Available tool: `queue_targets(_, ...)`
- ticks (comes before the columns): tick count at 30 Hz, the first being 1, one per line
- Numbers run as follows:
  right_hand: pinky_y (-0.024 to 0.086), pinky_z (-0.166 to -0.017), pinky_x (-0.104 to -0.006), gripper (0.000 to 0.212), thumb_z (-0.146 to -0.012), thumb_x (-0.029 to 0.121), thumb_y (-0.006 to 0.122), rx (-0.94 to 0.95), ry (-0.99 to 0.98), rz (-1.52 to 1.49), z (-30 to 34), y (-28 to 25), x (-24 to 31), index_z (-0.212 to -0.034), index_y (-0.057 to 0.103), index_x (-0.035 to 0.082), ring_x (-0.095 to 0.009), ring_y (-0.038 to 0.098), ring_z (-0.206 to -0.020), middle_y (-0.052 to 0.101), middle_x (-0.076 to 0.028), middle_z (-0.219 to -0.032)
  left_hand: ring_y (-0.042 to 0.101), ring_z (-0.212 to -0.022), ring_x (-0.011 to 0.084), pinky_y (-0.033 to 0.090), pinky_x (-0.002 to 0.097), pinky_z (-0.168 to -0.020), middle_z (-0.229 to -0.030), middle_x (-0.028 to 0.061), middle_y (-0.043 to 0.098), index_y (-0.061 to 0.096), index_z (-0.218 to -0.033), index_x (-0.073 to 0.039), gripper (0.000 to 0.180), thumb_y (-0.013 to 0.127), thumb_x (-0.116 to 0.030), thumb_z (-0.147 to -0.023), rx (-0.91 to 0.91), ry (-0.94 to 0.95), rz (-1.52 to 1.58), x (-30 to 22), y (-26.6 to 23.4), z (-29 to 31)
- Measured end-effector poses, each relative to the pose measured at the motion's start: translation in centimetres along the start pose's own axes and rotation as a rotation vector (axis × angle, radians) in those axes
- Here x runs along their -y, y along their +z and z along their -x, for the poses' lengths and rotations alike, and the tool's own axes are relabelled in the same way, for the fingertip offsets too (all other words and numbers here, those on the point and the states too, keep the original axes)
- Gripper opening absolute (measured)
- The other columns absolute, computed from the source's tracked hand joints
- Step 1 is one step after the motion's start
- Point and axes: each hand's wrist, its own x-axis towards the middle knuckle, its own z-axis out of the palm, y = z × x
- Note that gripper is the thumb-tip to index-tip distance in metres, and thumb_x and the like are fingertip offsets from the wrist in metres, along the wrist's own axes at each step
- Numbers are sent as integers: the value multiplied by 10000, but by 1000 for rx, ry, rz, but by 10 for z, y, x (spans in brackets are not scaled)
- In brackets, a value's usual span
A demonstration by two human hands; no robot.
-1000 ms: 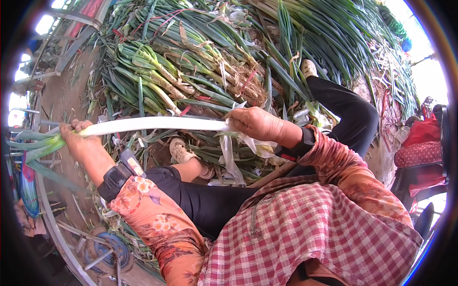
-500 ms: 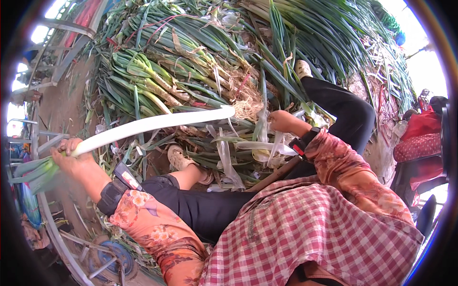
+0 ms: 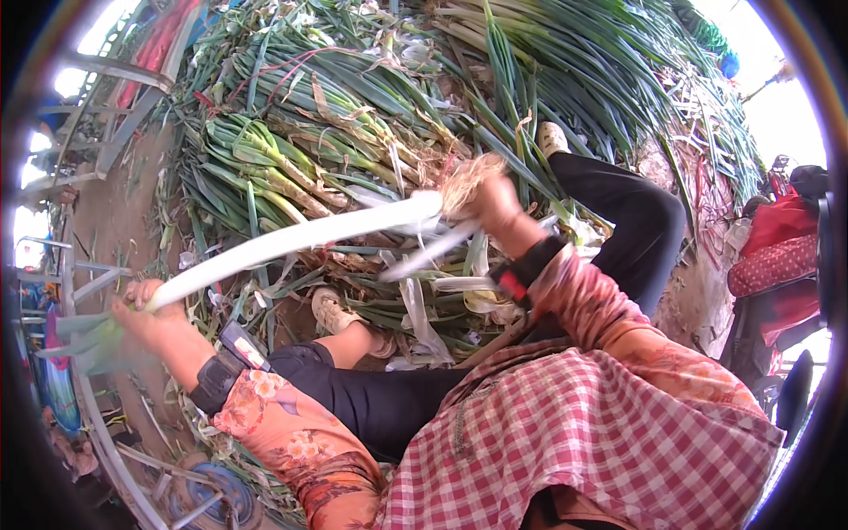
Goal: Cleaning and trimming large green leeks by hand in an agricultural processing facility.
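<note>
A long leek (image 3: 291,243) with a bare white shaft slants up from left to middle. My left hand (image 3: 150,309) is closed round it where the green leaves begin. Its beige roots (image 3: 473,181) fan out at the other end, against my right hand (image 3: 497,208). The right hand is blurred, but its fingers look closed. A pale strip of leek skin (image 3: 433,252), smeared by motion, trails from it below the shaft. Partly hidden behind the shaft, more leeks (image 3: 256,159) with brownish outer leaves lie piled on the ground.
A heap of long green leeks (image 3: 583,62) fills the far right. Shed leaves and pale peelings (image 3: 420,314) litter the ground around my feet. At left stands a metal frame (image 3: 93,424) with a blue wheel (image 3: 212,495). Red cloth items (image 3: 777,256) sit at right.
My right hand has moved slightly left and upward, to the leek's root end, and the pale strip now trails from it. The left hand and leek have shifted a little right.
</note>
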Motion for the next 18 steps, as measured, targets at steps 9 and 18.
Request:
queue_targets(9,447,-623,-383,294,-669,263,558,222,148,-3,32,21,-44,-884,559,62,-313,580,-753,602,-133,-813,374,-490,54,300,190,-399,-607,6,419,413,-762,-97,197,493,-263,-832,43,65,-208,56,61,60)
queue_targets(18,415,-533,-393,335,-705,145,583,43,-249,-709,28,-2,91,-932,397,-18,-332,555,-624,535,-172,-627,476,-528,65,405,195,-475,-661,31,525,510,-855,-13,218,572,-215,-798,855,-193,-638,156,147,208)
